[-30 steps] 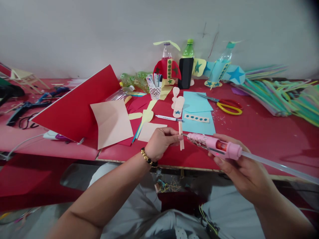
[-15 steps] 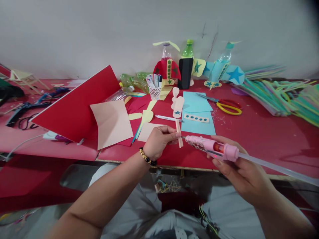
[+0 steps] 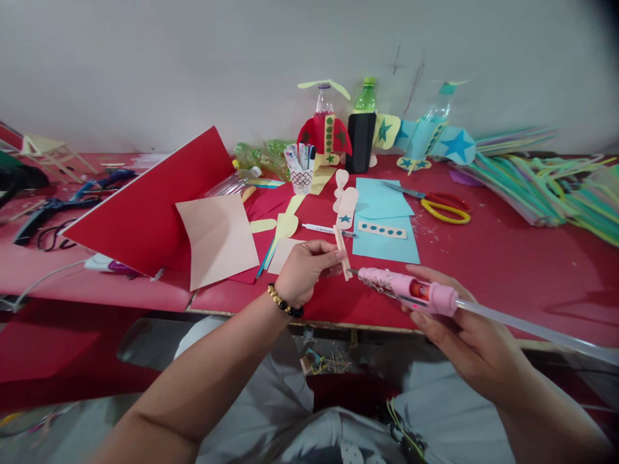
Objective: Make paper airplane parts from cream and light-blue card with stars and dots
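Observation:
Between thumb and fingers my left hand [image 3: 309,264] pinches a narrow folded strip of cream paper [image 3: 342,252], tilted over the table. My right hand [image 3: 469,335] is wrapped round a pink hot glue gun [image 3: 406,290], its nozzle at the strip's lower end. A long clear glue stick [image 3: 532,330] sticks out of the gun's back. Just beyond the strip lie a white marker [image 3: 322,229], a cream paper piece with a blue star [image 3: 345,209] and a cream strip with green dots [image 3: 382,229] on blue paper [image 3: 387,250].
Scissors [image 3: 447,209] lie at the right, before a heap of coloured straws [image 3: 522,187]. Decorated bottles [image 3: 325,129] and a black upright object [image 3: 361,143] stand along the wall. A pen cup [image 3: 301,179] is mid-table. Red board [image 3: 159,206] and cream paper [image 3: 220,241] lie left.
The strip has tilted and shifted slightly left in my left hand. The glue gun's nozzle has moved down along it, toward its lower end.

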A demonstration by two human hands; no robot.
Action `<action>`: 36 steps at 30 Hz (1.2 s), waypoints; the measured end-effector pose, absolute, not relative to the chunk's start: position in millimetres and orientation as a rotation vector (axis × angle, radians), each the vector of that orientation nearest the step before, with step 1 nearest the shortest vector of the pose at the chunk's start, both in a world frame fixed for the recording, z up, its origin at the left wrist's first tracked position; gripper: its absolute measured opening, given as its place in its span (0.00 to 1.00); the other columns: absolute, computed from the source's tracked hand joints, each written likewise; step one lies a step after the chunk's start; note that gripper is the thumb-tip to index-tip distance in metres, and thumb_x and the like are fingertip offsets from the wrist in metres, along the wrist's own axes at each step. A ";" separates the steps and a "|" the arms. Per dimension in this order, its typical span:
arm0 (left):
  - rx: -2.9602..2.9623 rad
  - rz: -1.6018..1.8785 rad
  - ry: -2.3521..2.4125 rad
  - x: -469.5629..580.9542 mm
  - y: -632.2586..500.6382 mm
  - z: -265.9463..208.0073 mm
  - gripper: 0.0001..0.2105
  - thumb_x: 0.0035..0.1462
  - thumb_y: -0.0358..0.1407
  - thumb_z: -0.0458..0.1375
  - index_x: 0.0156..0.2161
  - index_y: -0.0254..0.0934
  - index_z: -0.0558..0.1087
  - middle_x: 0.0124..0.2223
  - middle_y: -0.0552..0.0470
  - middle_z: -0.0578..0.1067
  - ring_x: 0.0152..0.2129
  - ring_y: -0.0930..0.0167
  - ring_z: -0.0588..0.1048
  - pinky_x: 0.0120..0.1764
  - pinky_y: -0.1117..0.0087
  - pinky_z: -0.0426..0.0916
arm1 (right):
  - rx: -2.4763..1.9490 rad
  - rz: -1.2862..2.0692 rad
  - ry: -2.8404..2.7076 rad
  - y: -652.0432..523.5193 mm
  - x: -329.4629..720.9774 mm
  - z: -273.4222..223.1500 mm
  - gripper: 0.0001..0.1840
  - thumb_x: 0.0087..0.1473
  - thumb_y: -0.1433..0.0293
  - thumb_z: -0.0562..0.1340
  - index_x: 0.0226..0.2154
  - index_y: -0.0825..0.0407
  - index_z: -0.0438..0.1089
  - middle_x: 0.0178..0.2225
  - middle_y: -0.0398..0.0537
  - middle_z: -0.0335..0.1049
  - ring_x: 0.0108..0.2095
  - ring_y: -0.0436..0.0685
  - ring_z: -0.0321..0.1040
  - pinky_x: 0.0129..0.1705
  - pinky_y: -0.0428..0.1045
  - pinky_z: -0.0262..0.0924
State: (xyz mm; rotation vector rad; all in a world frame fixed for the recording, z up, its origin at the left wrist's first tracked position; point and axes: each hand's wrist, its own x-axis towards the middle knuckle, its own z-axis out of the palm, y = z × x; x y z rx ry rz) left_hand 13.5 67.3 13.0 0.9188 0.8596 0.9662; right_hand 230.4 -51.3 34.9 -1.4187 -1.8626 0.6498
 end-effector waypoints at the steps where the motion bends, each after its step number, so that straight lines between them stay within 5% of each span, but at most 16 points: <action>1: 0.915 0.969 0.865 13.2 67.5 13.5 0.16 0.37 0.40 0.71 0.25 0.32 0.71 0.23 0.54 0.73 0.20 0.77 0.71 0.28 0.73 0.69 | -1.408 0.662 -1.857 -51.3 230.4 34.1 0.28 0.57 0.71 0.58 0.59 0.47 0.56 0.59 0.54 0.58 0.56 0.65 0.61 0.50 0.55 0.67; 13: 0.916 0.969 0.874 12.6 68.8 13.9 0.16 0.38 0.40 0.70 0.26 0.32 0.71 0.23 0.54 0.73 0.20 0.77 0.71 0.28 0.73 0.68 | -1.451 0.648 -1.880 -50.4 230.6 35.7 0.27 0.58 0.70 0.57 0.59 0.47 0.55 0.61 0.53 0.56 0.56 0.64 0.61 0.46 0.52 0.68; 22: 0.902 0.938 0.856 14.9 64.5 13.2 0.15 0.36 0.38 0.71 0.25 0.31 0.71 0.24 0.55 0.73 0.21 0.77 0.72 0.31 0.72 0.70 | -1.457 0.527 -1.886 -49.4 228.8 35.2 0.28 0.57 0.70 0.58 0.59 0.48 0.55 0.59 0.52 0.59 0.57 0.65 0.59 0.53 0.54 0.62; 36: 0.906 0.963 0.901 11.4 69.2 17.4 0.16 0.37 0.40 0.70 0.26 0.32 0.71 0.23 0.54 0.72 0.20 0.76 0.72 0.27 0.74 0.68 | -1.563 0.584 -1.926 -51.5 234.0 31.8 0.28 0.58 0.67 0.57 0.60 0.43 0.52 0.58 0.49 0.61 0.50 0.62 0.66 0.47 0.54 0.63</action>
